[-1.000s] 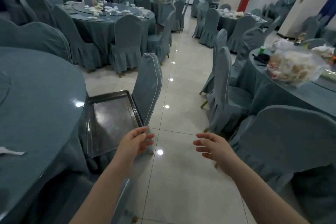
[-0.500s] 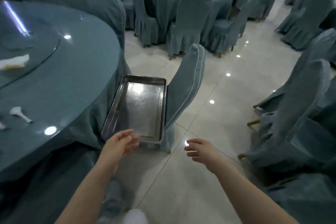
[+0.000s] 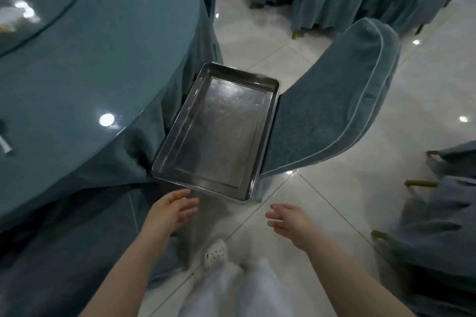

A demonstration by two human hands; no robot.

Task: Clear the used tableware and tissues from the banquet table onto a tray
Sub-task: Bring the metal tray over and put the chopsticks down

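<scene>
Banquet table (image 3: 103,59) left | tray (image 3: 219,131) against back of covered chair (image 3: 334,100) | left hand (image 3: 171,211), right hand (image 3: 289,220) near tray, fingers loose, empty

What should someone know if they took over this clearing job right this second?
Left hand: open, holds nothing, fingers close to the near rim of the tray.
Right hand: open, holds nothing, over the floor short of the tray.
The metal tray lies on a covered chair beside the banquet table, with nothing in it.
Done: nothing loaded yet.
Left: likely lift the tray, then gather what is on the table. A small white item shows at the frame's left edge, and the rest of the tabletop is out of view.
</scene>
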